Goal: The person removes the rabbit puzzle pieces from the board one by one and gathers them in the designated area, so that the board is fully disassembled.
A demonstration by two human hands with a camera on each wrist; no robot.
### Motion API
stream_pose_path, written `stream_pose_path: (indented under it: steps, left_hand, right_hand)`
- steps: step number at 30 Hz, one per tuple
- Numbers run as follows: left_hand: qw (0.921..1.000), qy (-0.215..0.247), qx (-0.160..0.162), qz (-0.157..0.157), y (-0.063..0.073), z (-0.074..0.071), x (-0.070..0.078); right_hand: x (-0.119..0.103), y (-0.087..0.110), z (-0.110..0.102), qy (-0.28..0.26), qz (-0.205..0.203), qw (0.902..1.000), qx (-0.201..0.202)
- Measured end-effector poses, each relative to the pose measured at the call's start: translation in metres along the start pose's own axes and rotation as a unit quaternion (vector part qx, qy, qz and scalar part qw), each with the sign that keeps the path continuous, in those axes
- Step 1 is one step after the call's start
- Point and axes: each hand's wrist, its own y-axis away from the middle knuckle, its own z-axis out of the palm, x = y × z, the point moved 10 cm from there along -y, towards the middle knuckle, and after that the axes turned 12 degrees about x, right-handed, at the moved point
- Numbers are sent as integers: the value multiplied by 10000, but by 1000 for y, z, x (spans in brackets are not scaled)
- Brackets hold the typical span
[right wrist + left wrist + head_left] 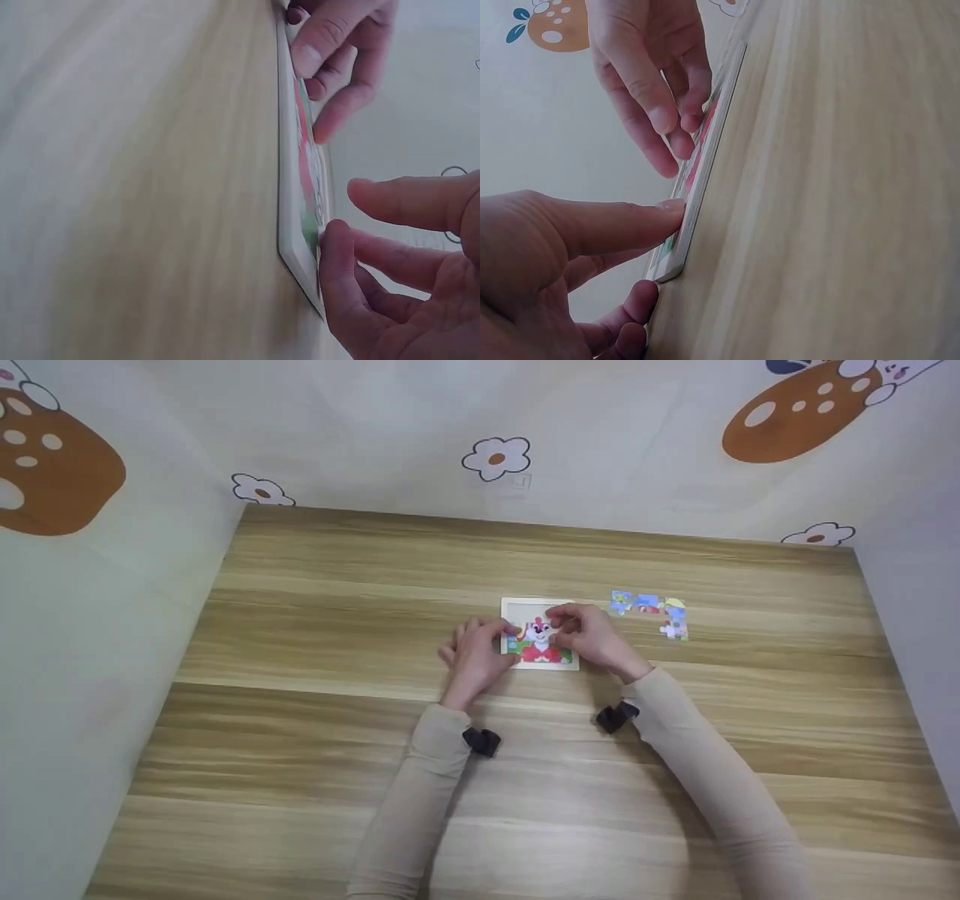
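A small jigsaw puzzle with a pale wooden frame point(541, 666) lies flat on the table. In its lower part, assembled pieces show a pink and white cartoon animal point(540, 651) on green; the upper part is bare backing. My left hand point(476, 654) holds the frame's left side, its thumb point(641, 225) on the border and other fingers along the outer edge. Over the puzzle's right half, my right hand point(595, 639) has bent fingers. In the right wrist view, its thumb point(337, 244) touches near the frame's edge, with a gap to a raised finger point(405, 201).
Several loose jigsaw pieces lie right of the frame, among them a blue and green one point(620, 600) and a blue one with yellow point(676, 607). The wood-grain table point(337, 645) meets a white wall point(375, 427) with flower drawings at the back.
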Motion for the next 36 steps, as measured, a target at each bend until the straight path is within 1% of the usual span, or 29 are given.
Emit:
stream_pose_path:
  steps: [3,8,10,12,17,20,23,27,32,34,36]
  left_hand:
    - [10000,-17,-11,-8,0,1,0]
    - [10000,-19,0,5,-1,1,1]
    - [10000,-11,10,25,-1,1,1]
    - [10000,11,22,41,-1,0,1]
    - [10000,23,18,29,0,0,1]
    - [10000,-9,-3,12,0,0,1]
    - [10000,-33,7,14,0,0,1]
    - [10000,-34,26,42,0,0,1]
    - [10000,3,30,40,0,0,1]
    - [10000,24,25,26,0,0,1]
    - [10000,44,25,7,0,-1,1]
  right_hand:
    - [-2,-1,4,242,-89,9996,69]
    - [-7,-2,7,779,-377,9962,134]
    - [-8,-2,8,869,-421,9952,128]
    - [-8,-3,9,833,-436,9955,106]
    - [-6,-3,10,526,-446,9976,82]
    - [-5,-2,9,177,-402,9990,111]
    - [-2,-3,7,-315,-335,9988,153]
    - [4,-5,5,-847,-120,9962,162]
    - [9,-4,0,-1135,271,9931,124]
    - [11,-4,-5,-1254,381,9913,136]
    - [12,-3,-11,-1357,408,9897,189]
